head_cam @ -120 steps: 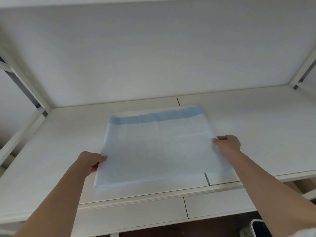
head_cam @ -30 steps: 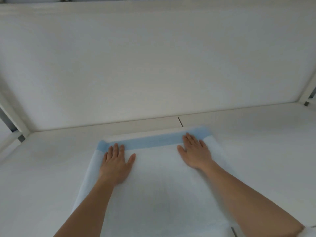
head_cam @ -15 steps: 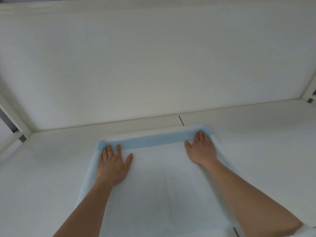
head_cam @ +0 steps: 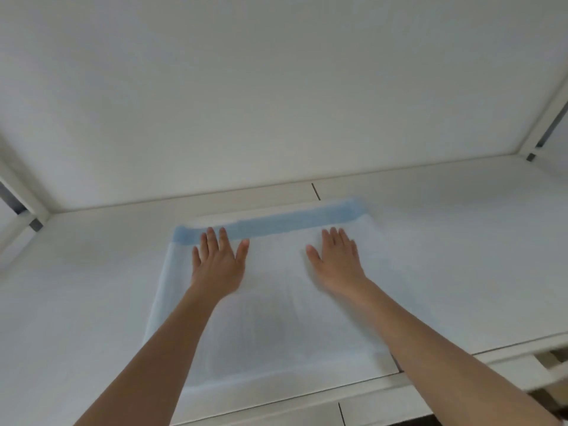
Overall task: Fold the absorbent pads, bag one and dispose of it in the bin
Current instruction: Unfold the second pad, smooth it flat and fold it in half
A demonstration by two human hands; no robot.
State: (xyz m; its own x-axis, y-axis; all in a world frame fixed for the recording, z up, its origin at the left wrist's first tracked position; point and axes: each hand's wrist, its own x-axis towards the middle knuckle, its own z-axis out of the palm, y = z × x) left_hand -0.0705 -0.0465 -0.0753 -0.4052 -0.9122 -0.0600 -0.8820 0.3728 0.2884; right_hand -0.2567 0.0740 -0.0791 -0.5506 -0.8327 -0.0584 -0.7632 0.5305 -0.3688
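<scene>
Right now, both of your hands are down flat on the pad, so here is the call, line by line.
Left hand: your left hand [head_cam: 216, 265] lies palm-down on the absorbent pad [head_cam: 270, 318], fingers [head_cam: 212, 239] straight and only slightly fanned, thumb swung out wide toward the other hand.
Right hand: your right hand [head_cam: 338, 259] is palm-down as well, fingers [head_cam: 339, 239] straight and close together, thumb angled out toward the left hand; its outline is a touch blurred.
Pad: it lies spread on the white table [head_cam: 76, 287], right under both palms, and runs back along your forearms to the near edge of the table.
Blue band: a blue band [head_cam: 276, 222] crosses the pad's far edge; your left fingertips reach onto it, while your right fingertips stop just short of it, on the white part.
Between the thumbs: a bare stretch of white pad, with a faint grey shading further back toward your wrists.
Beyond the fingertips: a strip of bare table, then the white back panel [head_cam: 276, 103] rising from it.
Seam: a short dark seam [head_cam: 315, 191] in the table, just past the blue band, ahead of your right thumb.
</scene>
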